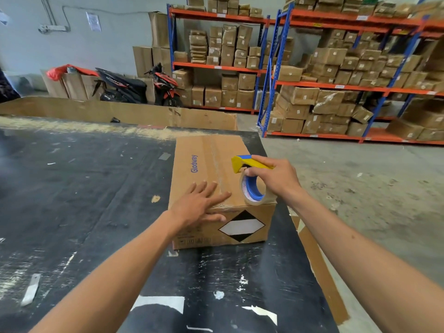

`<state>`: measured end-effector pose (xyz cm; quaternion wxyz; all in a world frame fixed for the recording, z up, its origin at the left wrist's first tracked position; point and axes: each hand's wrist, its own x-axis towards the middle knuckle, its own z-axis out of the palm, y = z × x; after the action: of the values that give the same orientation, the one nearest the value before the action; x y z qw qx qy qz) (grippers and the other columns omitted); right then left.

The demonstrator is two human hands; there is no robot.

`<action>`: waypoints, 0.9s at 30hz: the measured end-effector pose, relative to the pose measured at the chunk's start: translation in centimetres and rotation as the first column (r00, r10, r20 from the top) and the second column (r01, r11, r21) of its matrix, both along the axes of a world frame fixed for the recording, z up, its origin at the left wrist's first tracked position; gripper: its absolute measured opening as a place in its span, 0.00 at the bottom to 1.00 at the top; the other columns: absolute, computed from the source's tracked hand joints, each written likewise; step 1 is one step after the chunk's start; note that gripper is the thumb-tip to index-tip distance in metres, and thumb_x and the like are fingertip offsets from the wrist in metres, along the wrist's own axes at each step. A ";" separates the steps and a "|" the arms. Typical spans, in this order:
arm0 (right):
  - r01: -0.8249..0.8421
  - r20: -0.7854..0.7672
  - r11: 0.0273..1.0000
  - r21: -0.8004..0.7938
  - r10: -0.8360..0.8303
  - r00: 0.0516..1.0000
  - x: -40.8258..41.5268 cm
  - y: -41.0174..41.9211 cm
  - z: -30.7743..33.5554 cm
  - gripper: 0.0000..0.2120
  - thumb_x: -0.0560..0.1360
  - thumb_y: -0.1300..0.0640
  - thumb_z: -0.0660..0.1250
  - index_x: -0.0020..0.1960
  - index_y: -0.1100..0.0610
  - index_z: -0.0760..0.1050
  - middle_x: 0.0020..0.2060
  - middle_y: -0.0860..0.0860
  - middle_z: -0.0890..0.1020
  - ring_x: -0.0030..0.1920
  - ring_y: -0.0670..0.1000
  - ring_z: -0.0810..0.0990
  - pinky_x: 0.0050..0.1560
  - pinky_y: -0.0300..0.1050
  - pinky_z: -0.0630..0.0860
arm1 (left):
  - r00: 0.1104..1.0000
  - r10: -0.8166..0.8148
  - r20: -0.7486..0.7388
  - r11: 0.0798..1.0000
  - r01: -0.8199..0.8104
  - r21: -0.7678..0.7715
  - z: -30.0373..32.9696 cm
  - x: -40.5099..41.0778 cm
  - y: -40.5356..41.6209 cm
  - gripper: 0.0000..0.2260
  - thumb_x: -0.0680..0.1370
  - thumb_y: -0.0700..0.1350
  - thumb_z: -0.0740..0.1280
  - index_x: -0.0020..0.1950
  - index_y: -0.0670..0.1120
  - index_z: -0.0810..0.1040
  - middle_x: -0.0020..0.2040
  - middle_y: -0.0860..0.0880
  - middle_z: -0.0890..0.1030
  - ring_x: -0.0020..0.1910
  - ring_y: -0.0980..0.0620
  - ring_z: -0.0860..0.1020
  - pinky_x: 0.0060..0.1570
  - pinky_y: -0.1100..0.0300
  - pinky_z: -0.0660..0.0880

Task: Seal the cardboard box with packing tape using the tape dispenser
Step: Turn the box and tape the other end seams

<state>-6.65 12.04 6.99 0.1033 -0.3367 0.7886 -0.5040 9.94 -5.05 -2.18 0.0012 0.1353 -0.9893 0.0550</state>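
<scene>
Tape dispenser (249, 175) up in your right hand (276, 179), and you're gripping it with fingers curled round the yellow handle, the thumb tucked in at the blue core of the roll, which is sitting just above the near right corner of the box top. Your left hand (200, 204) is lying flat and spread on the cardboard box (216, 188), fingers straight, pressing the flaps down right beside the centre seam (217, 162). The box is sitting on the dark worktop (84, 188) directly ahead of you, near its right edge, and its long axis is running straight away from you, with the seam running the same way. That's the line that matters: the seam is lying just left of the dispenser, between your two hands, so your right hand looks the one placed to carry the tape along it, probably from the near edge outward. The seam looks glossy already along its length, so some tape may be down there, though I can't tell for sure. A small cutter (31, 289) is lying on the worktop well off to your left.
</scene>
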 end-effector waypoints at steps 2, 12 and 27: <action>-0.044 -0.009 0.999 0.022 0.044 0.999 0.2 0.3 0.0 0.24 0.64 0.44 0.78 0.60 0.40 0.82 0.59 0.42 0.82 0.60 0.46 0.76 0.51 0.40 0.71 | 0.999 -0.034 0.007 0.999 0.034 0.008 0.0 0.2 -0.8 0.36 0.71 0.77 0.42 0.77 0.68 0.39 0.82 0.45 0.49 0.80 0.40 0.50 0.77 0.43 0.48; -0.111 -0.097 0.993 0.048 0.115 0.989 1.0 0.5 0.2 0.23 0.66 0.44 0.77 0.61 0.40 0.81 0.60 0.43 0.82 0.58 0.45 0.75 0.52 0.39 0.71 | 0.997 -0.075 -0.018 0.996 0.074 -0.052 -0.2 0.4 -1.1 0.35 0.73 0.75 0.44 0.77 0.67 0.39 0.82 0.45 0.51 0.79 0.40 0.52 0.76 0.45 0.49; -0.227 -0.554 0.970 0.088 0.237 0.798 1.3 4.3 0.2 0.25 0.67 0.36 0.72 0.64 0.34 0.76 0.40 0.48 0.80 0.40 0.45 0.76 0.41 0.42 0.71 | 0.766 0.590 -0.255 0.002 0.314 0.949 5.6 2.1 0.9 0.20 0.79 0.53 0.64 0.67 0.45 0.77 0.65 0.42 0.80 0.60 0.47 0.81 0.65 0.48 0.74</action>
<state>-5.37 16.33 7.15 -0.0688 -0.5627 0.7412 -0.3595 12.03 -4.13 3.47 0.2208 0.2120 -0.6459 -0.6994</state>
